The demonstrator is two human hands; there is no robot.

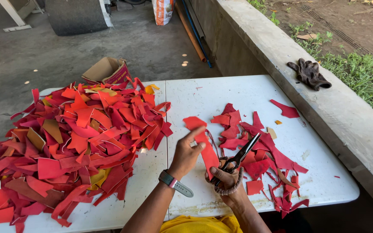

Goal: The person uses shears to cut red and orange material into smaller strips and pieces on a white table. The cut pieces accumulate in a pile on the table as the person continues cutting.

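Just near the front edge of the white folding table (221, 92), a long red strip (203, 144) of leather-like material is held up between the two hands, its long axis running from far-left to near-right, the far end pointing away and the near end dropping toward the person. The left hand (187, 152), with a watch (172, 182) on its wrist, pinches the strip along its left edge, thumb and fingers closed on it. The right hand (226, 177) has its fingers curled shut through the handles of one pair of black scissors (240, 156), a fingertip also pressing the lower end of the strip; the blades point up and to the far right, slightly parted, just beside the strip's right edge. Left of the hands lies one large heap of red, orange and tan offcuts (74, 142), too many to count. Right of the hands sits a smaller scatter of red trimmings (264, 155), thin slivers among them. Beyond the table's far-left edge, one open cardboard box (106, 70) stands on the concrete floor; its contents cannot be made out. One dark glove (309, 74) rests on the concrete ledge (281, 51) at the far right.
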